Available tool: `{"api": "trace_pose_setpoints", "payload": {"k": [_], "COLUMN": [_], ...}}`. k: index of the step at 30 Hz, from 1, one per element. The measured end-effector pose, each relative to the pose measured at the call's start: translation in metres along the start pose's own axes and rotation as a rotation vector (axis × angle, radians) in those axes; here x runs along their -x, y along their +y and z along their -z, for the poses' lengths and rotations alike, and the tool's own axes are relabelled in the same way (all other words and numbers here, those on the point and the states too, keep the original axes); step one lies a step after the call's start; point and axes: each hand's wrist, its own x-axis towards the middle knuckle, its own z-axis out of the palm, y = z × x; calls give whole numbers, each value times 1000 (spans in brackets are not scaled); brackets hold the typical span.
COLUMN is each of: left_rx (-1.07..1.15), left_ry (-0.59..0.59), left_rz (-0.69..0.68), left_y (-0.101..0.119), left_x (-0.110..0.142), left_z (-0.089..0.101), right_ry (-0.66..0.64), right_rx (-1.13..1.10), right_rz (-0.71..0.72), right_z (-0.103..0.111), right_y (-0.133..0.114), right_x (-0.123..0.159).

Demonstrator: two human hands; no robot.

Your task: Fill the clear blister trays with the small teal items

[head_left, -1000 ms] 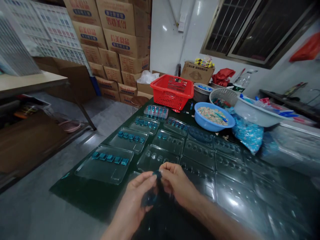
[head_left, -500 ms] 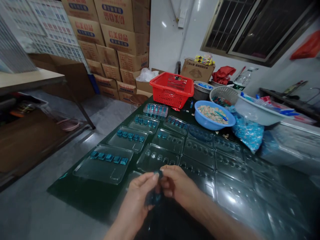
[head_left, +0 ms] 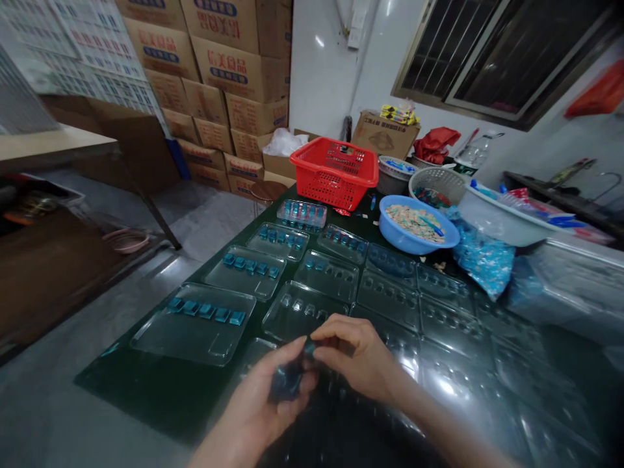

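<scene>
Head: left hand (head_left: 260,398) loosely around pieces (head_left: 286,382)

near trays (head_left: 180,344): clear plastic, glossy | far red basket (head_left: 331,186): smooth plastic | far-left boxes (head_left: 229,68): matt cardboard

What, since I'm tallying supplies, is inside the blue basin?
The blue basin holds small pale pieces; a blue object lies on top. Anything beneath that top layer is covered.

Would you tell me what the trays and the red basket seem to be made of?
Trays: likely thin, glossy clear plastic; the table shows through, with glints. Red basket: probably moulded plastic, slightly shiny, with regular holes in its walls.
</scene>
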Motion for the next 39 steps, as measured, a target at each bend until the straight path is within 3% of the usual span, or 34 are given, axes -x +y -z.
{"api": "trace_pose_setpoints", "payload": {"k": [3, 6, 10, 14, 18, 32, 36, 39], "left_rx": [32, 60, 18, -3, 19, 9, 33, 35], "left_ry": [-72, -110, -43, -10, -32, -23, -21, -6], "left_rz": [58, 18, -33, -13, -15, -61, -50, -57], "left_y": [4, 9, 9, 8, 10, 12, 13, 10], "left_x": [-3, -4, -5, -2, 2, -3, -1, -1], "left_z": [-1, -2, 4, 10, 10, 10, 6, 6], "right_ry": [42, 114, 303, 291, 227, 33, 57, 108], "right_rx": [27, 117, 367, 488, 605, 924, 953, 844], "right_rz": [-18, -9, 23, 40, 45, 20, 18, 101], "right_z": [2, 18, 50, 63, 59, 46, 44, 35], "right_y": [5, 22, 62, 96, 109, 94, 68, 35], "right_x": [-1, -15, -56, -95, -110, -112, -99, -73]}}
